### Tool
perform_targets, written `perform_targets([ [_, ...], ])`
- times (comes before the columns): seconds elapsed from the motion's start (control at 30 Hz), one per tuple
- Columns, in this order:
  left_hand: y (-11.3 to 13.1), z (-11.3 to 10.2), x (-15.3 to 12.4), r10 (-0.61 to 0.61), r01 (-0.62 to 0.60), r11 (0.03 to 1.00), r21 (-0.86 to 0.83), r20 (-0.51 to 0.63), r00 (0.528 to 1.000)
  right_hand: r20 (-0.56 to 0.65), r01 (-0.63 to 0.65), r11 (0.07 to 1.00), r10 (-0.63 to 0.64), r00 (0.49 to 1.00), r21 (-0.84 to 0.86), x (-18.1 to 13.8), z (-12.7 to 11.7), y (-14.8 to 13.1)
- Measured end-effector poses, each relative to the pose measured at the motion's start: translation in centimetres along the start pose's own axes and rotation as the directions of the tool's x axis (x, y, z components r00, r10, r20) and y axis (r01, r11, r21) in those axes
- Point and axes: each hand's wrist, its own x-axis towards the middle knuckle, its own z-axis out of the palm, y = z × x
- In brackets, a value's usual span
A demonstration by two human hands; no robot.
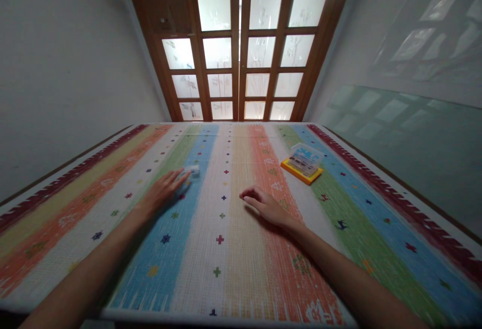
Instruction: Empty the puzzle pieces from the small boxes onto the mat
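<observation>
My left hand lies low over the striped cloth with its fingers stretched out. Close to its fingertips is a small, clear, box-like piece; whether they touch it I cannot tell. My right hand rests on the cloth's beige and orange stripes, its fingers curled in and the thumb against them. Whatever they may hold is hidden. Beyond it, to the right, sits a yellow case with a clear lid tilted up. Dark and bluish contents show through, too blurred to name.
A striped tablecloth with small printed figures covers the table. Wooden doors with frosted panes stand at the far end. White walls flank both sides, and a pale green glass-like panel leans along the right.
</observation>
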Motion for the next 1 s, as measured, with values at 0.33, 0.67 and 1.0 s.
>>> perform_targets([
  [0.33,-1.7,-3.1,-4.0,-0.662,0.688,0.682,0.246,-0.191,0.725,0.000,-0.014,1.000,0.014,1.000,-0.002,-0.1,0.2,0.1],
  [0.67,-1.1,-3.5,-4.8,-0.762,0.743,0.561,0.365,-0.124,0.636,0.015,0.040,0.998,-0.039,0.999,-0.050,-0.1,0.3,0.0],
  [1.0,1.1,-4.7,-5.1,-0.766,0.727,0.560,0.398,-0.088,0.637,0.030,0.061,0.995,-0.059,0.998,-0.083,-0.2,0.2,-0.4],
])
